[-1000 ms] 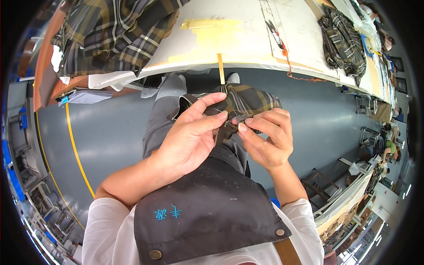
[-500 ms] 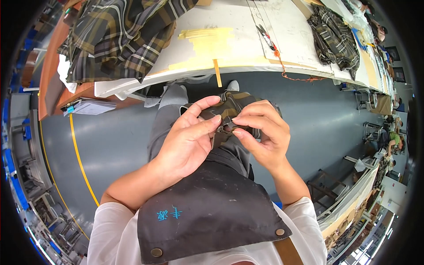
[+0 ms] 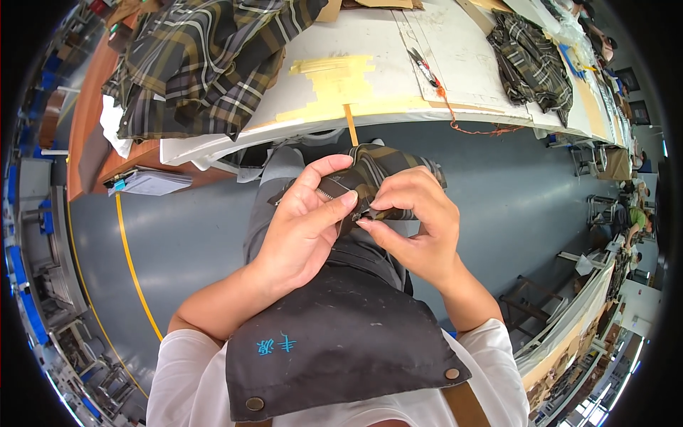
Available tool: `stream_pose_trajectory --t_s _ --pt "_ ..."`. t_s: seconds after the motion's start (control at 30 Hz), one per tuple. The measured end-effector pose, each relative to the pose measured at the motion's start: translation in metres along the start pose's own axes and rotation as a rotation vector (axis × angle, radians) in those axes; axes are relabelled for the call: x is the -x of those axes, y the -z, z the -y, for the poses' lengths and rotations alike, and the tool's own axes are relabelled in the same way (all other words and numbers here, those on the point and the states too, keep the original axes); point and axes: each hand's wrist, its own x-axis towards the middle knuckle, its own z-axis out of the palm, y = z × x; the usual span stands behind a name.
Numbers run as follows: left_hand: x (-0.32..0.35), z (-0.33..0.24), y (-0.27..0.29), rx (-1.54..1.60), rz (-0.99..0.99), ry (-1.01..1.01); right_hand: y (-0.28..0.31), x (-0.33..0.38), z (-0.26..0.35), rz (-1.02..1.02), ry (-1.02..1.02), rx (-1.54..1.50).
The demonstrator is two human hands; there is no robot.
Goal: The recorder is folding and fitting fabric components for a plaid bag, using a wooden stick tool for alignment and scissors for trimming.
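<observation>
A brown-green plaid garment lies across my lap, with an opened zipper along its edge. My left hand grips the garment by the zipper edge, thumb on top and index finger stretched beyond it. Opposite, my right hand is closed in a pinch, thumb and index fingertips at a small dark part of the garment near the zipper. What exactly lies between these fingertips is too small to make out. Both hands are close together above my dark apron.
A white worktable stands ahead, bearing a plaid cloth heap on the left and another plaid garment on the right. Thread snips with orange cord lie between them. Papers rest on a lower shelf.
My right hand has moved slightly left and down, its thumb and index fingertips closer together at the zipper area. The left hand still holds the garment; more of the zipper teeth show beside it.
</observation>
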Motion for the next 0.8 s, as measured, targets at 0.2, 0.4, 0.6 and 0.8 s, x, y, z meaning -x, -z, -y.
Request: stream_pose_trajectory --t_s 0.2,0.4,0.6,0.8 --pt "0.001 -0.003 0.002 -0.055 0.021 -0.020 -0.003 -0.001 0.000 -0.030 0.065 0.041" --pt "-0.002 -0.015 0.003 0.053 0.031 0.025 0.004 -0.008 -0.006 0.014 -0.011 0.034" --pt "-0.001 -0.027 -0.006 0.121 0.118 0.036 0.006 -0.012 -0.011 0.001 -0.227 -0.179" --pt "-0.003 -0.029 -0.010 0.064 0.133 0.018 0.003 -0.012 -0.014 -0.067 -0.488 -0.545"
